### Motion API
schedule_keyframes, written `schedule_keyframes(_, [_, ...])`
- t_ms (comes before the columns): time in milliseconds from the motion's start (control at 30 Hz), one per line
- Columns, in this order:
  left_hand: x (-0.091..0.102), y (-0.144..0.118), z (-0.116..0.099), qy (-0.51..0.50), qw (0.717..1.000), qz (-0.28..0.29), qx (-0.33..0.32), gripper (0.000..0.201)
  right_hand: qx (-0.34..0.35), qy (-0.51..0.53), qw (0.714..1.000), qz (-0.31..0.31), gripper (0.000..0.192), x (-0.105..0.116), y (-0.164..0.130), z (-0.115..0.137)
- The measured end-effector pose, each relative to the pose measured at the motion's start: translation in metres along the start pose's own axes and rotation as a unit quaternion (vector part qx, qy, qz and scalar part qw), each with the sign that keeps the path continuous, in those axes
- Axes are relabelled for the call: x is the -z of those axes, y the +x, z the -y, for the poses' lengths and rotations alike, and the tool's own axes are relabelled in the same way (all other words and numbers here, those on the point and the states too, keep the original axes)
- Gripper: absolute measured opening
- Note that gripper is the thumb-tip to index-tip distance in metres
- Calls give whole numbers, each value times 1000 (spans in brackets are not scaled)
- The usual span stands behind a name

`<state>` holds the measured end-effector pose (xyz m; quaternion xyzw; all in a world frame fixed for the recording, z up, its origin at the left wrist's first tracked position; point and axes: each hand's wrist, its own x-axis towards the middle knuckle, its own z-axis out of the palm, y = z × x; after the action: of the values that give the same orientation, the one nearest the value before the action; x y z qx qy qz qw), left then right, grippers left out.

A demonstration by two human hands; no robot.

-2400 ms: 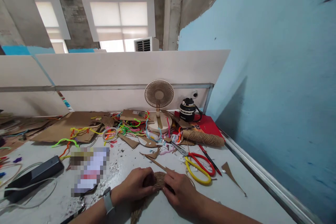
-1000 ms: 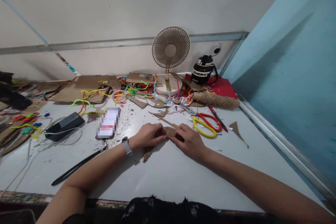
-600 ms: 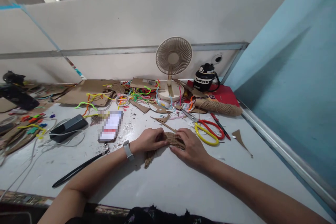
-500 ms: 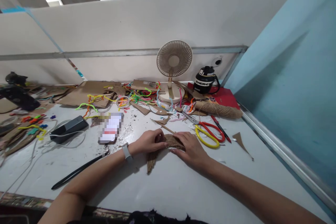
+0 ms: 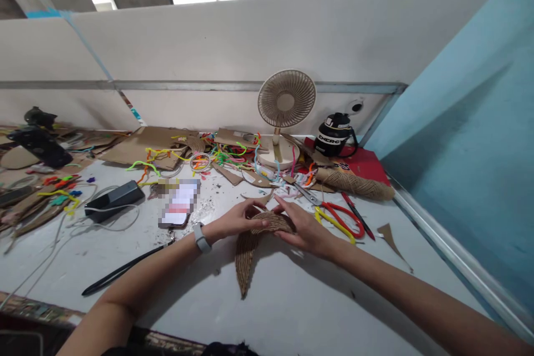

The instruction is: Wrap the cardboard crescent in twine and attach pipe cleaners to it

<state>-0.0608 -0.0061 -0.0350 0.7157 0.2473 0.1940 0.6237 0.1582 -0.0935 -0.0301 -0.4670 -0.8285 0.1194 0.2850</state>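
Observation:
Both hands hold a curved, pointed piece covered in rows of brown jute twine (image 5: 246, 258). My left hand (image 5: 240, 219) is closed on its upper left part, thumb along the ribbed face. The fingers of my right hand (image 5: 298, 228) grip its right end, which they partly hide. One tapered tip hangs down toward me, over the white table. Scissors with red and yellow handles (image 5: 344, 219) lie just right of my right hand. Behind the hands is a small scrap of brown cardboard (image 5: 261, 199).
A phone (image 5: 180, 204) and a black power bank (image 5: 114, 202) lie to the left. At the back stand a fan (image 5: 286, 101) and a black jug (image 5: 334, 136). A roll of twine (image 5: 354, 183), a red pen (image 5: 357, 216) and colourful pipe cleaners (image 5: 227, 153) are scattered about.
The twine-covered piece is raised and tilted, showing more of its ribbed face and lower tip. My right hand has turned to grip its end from the side. The camera view has shifted slightly.

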Motion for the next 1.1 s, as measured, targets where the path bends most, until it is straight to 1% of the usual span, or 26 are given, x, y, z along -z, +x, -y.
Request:
schedule_keyframes(67, [-1, 0, -3, -91, 995, 40, 28, 58, 27, 1, 1000, -4, 80, 1, 9, -2])
schedule_keyframes(133, [-2, 0, -7, -160, 984, 60, 49, 60, 41, 4, 999, -2, 81, 0, 16, -4])
schedule_keyframes(167, [-1, 0, -9, -177, 981, 58, 59, 59, 40, 6, 999, -6, 80, -1, 19, -5])
schedule_keyframes(233, [0, 0, -13, -191, 979, 23, 72, 54, 14, 12, 999, -33, 77, -5, 22, -7])
schedule_keyframes(300, [2, 1, -15, -192, 978, -25, 72, 49, -48, 38, 995, -75, 81, -9, 22, -9])
schedule_keyframes(367, [4, 2, -15, -191, 978, -66, 59, 47, -141, 93, 981, -93, 91, -10, 20, -10])
schedule_keyframes(400, [5, 2, -13, -188, 978, -80, 51, 46, -190, 129, 969, -88, 95, -10, 20, -11])
schedule_keyframes(467, [6, 3, -9, -186, 977, -100, 37, 47, -271, 210, 937, -65, 94, -9, 18, -11])
schedule_keyframes(533, [5, 4, -4, -194, 974, -110, 28, 50, -302, 282, 910, -47, 88, -10, 18, -12])
schedule_keyframes(600, [3, 5, -1, -202, 972, -117, 24, 52, -298, 330, 895, -46, 83, -12, 18, -15])
schedule_keyframes(700, [0, 6, -1, -205, 969, -136, 36, 54, -289, 354, 886, -77, 85, -15, 17, -21])
schedule_keyframes(767, [-1, 5, -3, -208, 966, -149, 49, 55, -286, 360, 883, -93, 88, -16, 16, -25])
schedule_keyframes(867, [-3, 4, -8, -204, 963, -156, 79, 55, -279, 350, 888, -106, 85, -16, 16, -28])
schedule_keyframes(967, [-5, 2, -10, -218, 960, -140, 108, 57, -269, 333, 894, -135, 79, -14, 17, -27])
schedule_keyframes(1100, [-6, 3, -7, -261, 950, -111, 131, 59, -257, 338, 891, -160, 74, -12, 18, -24])
